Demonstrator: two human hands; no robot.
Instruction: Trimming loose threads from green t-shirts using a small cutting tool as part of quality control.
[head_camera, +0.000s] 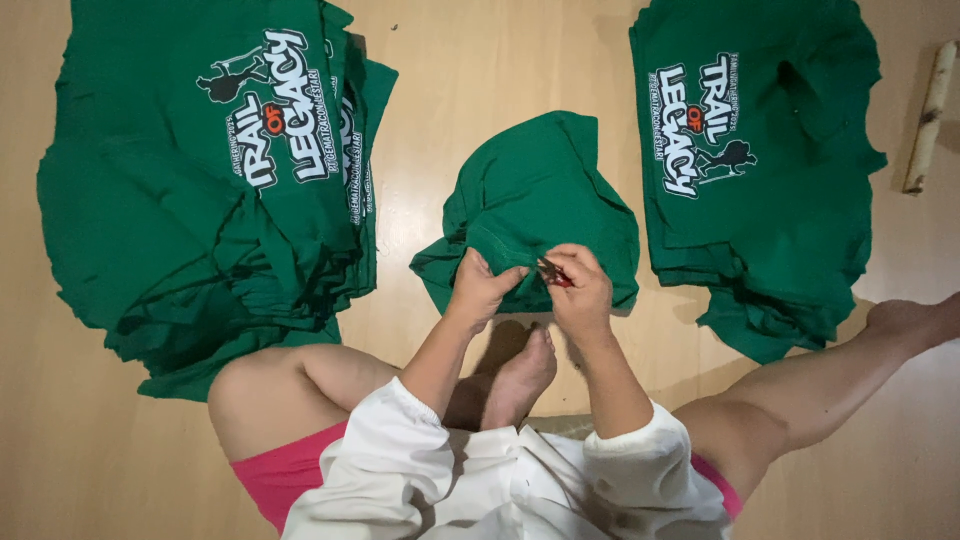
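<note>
Down in the middle of the head view, both hands meet on the near edge of a crumpled green shirt lying on the wooden floor. Left hand is pinched narrow on the hem fabric, holding it taut. Right hand is curled around a small dark tool with a red bit, looks like thread snips, tip right at the seam between the two hands.

As for progress, it's hard to call which stack is which. Upper left of the frame has a big messy pile of green printed shirts; upper right has a flatter, tidier stack of the same shirts. My guess is the loose left pile is still waiting and the neater right one is finished, but nothing proves it. Either way, one shirt is in hand and plenty sits on both sides.

A pale stick lies at the far right edge.
</note>
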